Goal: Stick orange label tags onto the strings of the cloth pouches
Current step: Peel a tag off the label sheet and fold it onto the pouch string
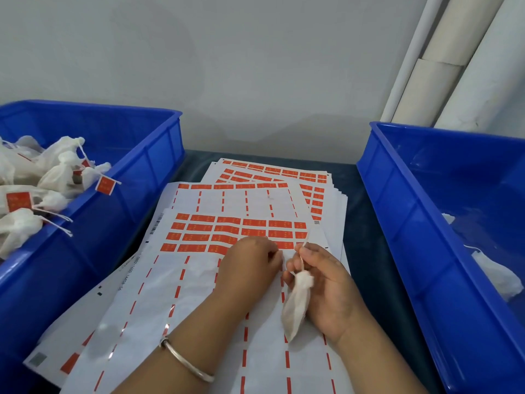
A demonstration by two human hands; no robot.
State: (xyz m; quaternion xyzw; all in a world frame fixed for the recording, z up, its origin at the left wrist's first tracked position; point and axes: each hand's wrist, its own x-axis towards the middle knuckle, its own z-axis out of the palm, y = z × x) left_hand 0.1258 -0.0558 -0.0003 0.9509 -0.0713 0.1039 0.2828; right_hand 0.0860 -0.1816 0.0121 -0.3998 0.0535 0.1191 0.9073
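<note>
the right hand (321, 282) pinches the thin white string (301, 255) of a small white cloth pouch (297, 304) hanging over the white label sheet (199, 280). the left hand (250, 265), fingers curled, picks at an orange rectangular label tag (285, 245); best peel it cleanly, keeping the string taut.

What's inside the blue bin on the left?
The left blue bin holds a pile of white cloth pouches, several with orange tags on their strings. What lies under the pile, and the bin floor there, is covered.
</note>
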